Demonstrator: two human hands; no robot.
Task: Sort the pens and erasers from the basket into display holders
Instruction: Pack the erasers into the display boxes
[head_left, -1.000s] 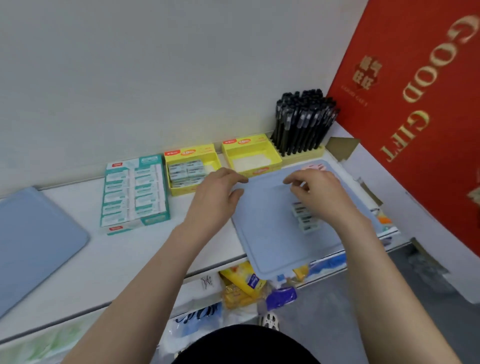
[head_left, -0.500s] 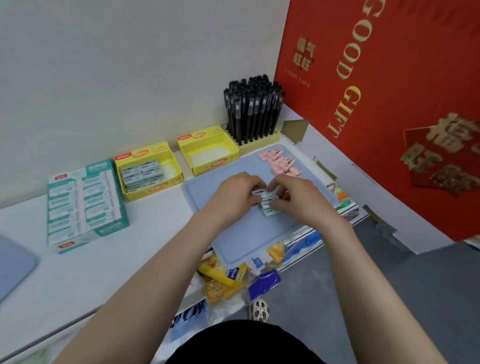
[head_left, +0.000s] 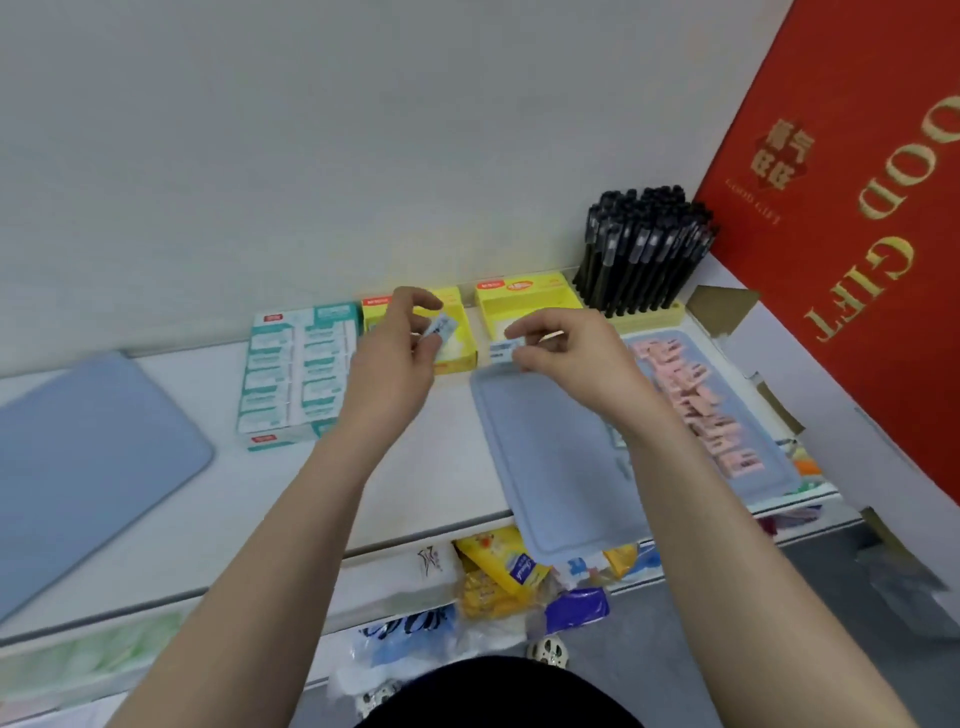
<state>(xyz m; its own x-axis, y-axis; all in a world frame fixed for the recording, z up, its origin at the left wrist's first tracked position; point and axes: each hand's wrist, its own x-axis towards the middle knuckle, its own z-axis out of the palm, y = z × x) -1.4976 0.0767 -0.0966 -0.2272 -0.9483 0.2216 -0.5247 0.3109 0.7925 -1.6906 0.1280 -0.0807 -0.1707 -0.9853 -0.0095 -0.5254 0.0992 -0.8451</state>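
- The red panel (head_left: 852, 322) leaning at the far right carries gold letters reading "GOOD GIFT", set sideways. A gold emblem of Chinese characters sits above a smaller line of the same words.
- The left yellow box (head_left: 458, 364) and the right yellow box (head_left: 540, 301) have red and orange labels on their back flaps, too blurred to read. The print on the teal eraser carton (head_left: 298, 374) to their left is also unreadable.
- The left hand (head_left: 395, 358) pinches a wrapped eraser (head_left: 441, 330) between thumb and fingers, above the left yellow box.
- The right hand (head_left: 571, 353) pinches a second eraser (head_left: 503, 349) at its fingertips, in the air over the far edge of the blue tray (head_left: 540, 457), just near of the right yellow box.
- Pink erasers (head_left: 691, 400) lie along the tray's right side.
- Black pens (head_left: 644, 249) stand packed upright in a yellow holder (head_left: 652, 314), right of the boxes.
- The white surface (head_left: 415, 493) runs along a pale wall. A second blue tray (head_left: 78, 457) lies at its left, and the first tray overhangs the near edge.
- Yellow packets (head_left: 493, 571) show below the surface, over a grey floor.
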